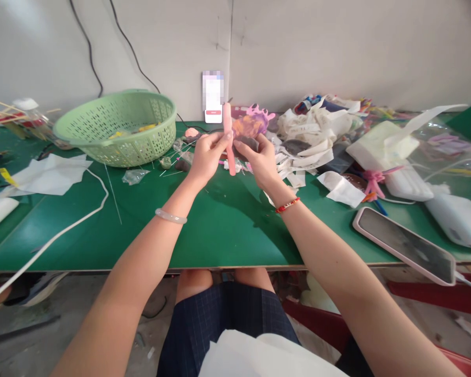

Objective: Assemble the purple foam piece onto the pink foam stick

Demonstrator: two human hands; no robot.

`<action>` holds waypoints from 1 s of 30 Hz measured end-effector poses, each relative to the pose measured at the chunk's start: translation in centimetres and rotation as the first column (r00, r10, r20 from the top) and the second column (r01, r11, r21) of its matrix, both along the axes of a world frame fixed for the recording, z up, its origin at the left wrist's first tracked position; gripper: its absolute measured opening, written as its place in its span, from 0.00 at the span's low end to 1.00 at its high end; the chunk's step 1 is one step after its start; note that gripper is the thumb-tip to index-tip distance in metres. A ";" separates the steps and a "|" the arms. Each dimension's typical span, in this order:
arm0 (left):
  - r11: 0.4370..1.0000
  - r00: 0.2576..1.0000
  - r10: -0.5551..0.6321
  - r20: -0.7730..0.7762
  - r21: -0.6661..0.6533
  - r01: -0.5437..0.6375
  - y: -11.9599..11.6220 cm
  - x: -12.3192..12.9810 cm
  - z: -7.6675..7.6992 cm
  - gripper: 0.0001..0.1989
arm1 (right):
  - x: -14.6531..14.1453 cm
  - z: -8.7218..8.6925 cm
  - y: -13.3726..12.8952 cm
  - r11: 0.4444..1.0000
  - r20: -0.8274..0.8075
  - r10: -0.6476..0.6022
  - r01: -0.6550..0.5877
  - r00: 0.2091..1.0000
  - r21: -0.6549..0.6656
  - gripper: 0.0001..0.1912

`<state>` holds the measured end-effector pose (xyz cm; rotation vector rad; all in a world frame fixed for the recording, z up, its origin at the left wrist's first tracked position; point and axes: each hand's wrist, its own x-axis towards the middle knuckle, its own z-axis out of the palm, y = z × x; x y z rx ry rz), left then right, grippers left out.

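The left hand and right hand work together above the middle of a green-topped worktable. The left thumb and fingers are closed in a pinch on a long, rounded, pale pink strip of soft-looking material, which stands nearly upright at the centre of the view. The right fingers are curled, gripping a dark grey lump pressed beside the strip, though the fingers partly hide it. At 12 o'clock, just behind the hands, sits a swirled purple-and-orange piece with a pink scalloped edge. A pale green perforated plastic basket stands at 10 o'clock, with yellow scraps inside. Crumpled white sheets are heaped at 2 o'clock, and a smartphone in a pink-rimmed case lies face up at 4 o'clock. A translucent pale bangle circles the left wrist, and a red beaded bracelet circles the right.
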<state>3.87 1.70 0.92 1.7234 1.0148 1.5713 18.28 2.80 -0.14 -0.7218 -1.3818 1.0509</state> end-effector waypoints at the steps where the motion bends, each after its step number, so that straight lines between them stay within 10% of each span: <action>1: 1.000 1.000 -0.003 -0.003 -0.001 0.003 0.0 0.0 0.0 0.22 | 0.0 0.0 0.0 1.000 0.002 0.000 0.000 1.000 -0.002 0.21; 30: 1.000 1.000 -0.001 0.016 -0.031 0.001 -0.5 0.1 0.3 0.22 | -0.1 0.3 -0.2 1.000 0.034 -0.002 0.002 0.999 0.013 0.25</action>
